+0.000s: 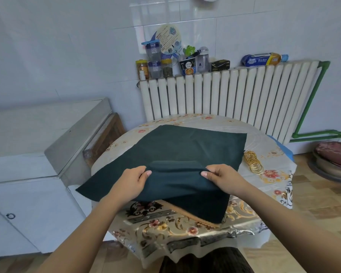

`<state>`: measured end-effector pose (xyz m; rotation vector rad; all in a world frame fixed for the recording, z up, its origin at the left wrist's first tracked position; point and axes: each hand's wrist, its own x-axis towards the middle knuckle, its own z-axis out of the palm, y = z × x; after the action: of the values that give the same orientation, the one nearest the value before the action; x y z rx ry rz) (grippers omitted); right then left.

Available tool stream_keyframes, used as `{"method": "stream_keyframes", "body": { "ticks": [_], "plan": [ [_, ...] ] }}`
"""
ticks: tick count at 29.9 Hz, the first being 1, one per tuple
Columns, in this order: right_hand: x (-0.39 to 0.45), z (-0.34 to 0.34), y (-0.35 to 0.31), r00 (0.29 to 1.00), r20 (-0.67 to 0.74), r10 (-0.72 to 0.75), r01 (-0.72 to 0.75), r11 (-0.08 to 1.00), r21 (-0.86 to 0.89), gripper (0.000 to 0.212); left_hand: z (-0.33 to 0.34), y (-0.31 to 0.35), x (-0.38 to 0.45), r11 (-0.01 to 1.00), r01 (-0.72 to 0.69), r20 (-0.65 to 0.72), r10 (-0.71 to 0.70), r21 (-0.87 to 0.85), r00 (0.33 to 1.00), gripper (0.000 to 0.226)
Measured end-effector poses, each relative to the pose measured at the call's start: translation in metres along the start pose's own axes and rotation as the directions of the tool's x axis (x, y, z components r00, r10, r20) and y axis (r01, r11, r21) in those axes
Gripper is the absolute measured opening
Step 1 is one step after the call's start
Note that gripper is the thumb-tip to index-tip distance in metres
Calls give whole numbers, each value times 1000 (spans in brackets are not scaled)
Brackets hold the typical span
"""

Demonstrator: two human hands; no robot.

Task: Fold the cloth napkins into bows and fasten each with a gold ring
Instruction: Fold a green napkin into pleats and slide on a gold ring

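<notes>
Both hands pinching green napkin (185, 146).
Left hand (131, 182) and right hand (223, 177) apart, fold raised between; gold rings (253, 161) beside right hand on tabletop (185, 227).

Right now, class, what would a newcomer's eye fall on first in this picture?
First, the dark green napkin spread across the round table, pinched near its middle by the left hand and right hand. Then the gold rings beside its right edge.

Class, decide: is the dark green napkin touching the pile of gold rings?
Apart. The head view shows bare tablecloth between the dark green napkin and the pile of gold rings.
</notes>
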<state>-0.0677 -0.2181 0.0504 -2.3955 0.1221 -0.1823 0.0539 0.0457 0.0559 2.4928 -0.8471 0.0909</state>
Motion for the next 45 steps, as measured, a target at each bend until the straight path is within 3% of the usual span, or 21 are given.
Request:
{"method": "stream_keyframes", "body": {
  "ticks": [10,16,22,25,30,33,41,45],
  "plan": [
    [5,11,0,988,132,79,-87,994,62,39,-10,-5,-13,996,39,223,-56,80,973,40],
    [45,22,1,994,2,109,-109,993,-35,40,3,-23,9,994,96,102,-100,42,990,38],
    [113,38,8,968,-173,181,-179,984,27,27,27,-40,71,950,277,-26,-283,-141,959,34],
    [157,53,18,951,-180,250,-247,968,39,8,47,-59,109,899,369,-17,-383,-236,923,20],
    [200,78,32,927,-111,359,-363,932,-20,15,78,-76,145,786,510,101,-510,-349,855,9],
    [224,91,37,934,-142,327,-340,937,-84,12,89,-81,166,775,513,63,-531,-369,845,8],
    [292,106,41,940,-307,148,-212,960,-184,13,104,-99,228,870,447,-191,-484,-208,854,10],
    [321,113,47,953,-269,141,-185,972,-147,12,110,-112,252,867,443,-164,-482,-228,860,9]
  ]
}}
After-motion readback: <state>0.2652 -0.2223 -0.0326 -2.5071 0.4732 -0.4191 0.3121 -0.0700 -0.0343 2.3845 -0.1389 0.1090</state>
